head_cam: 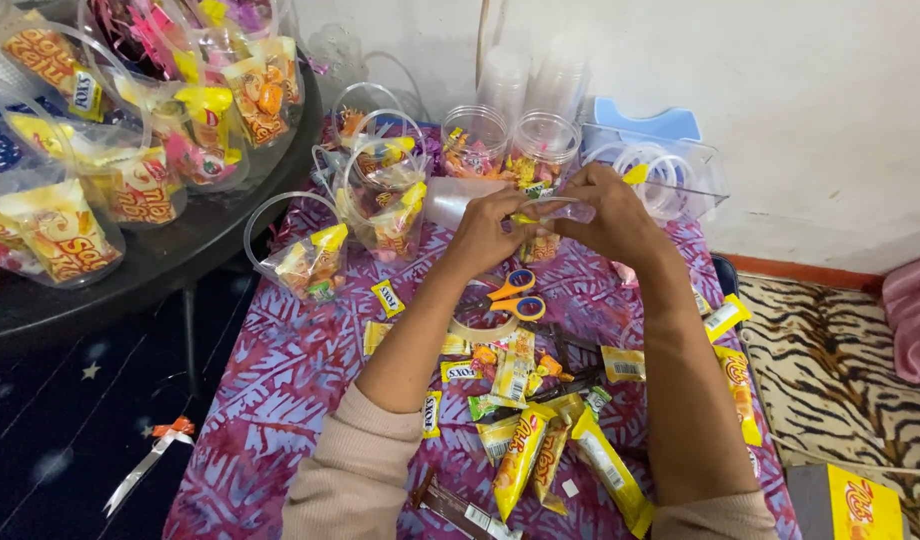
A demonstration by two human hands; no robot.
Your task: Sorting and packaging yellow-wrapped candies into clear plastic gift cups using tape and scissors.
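My left hand and my right hand meet above a purple patterned cloth, both gripping a clear plastic cup that lies on its side between them, with a small yellow piece at the fingertips. Just below the hands lie orange-and-blue scissors and a roll of clear tape. Several yellow snack packets and small candy sachets are scattered between my forearms.
Filled clear cups with handles stand at the left of the cloth; two open candy-filled cups sit behind my hands. A dark round table at left carries more filled cups. A clear box of handles, stacked cups and a yellow carton sit right.
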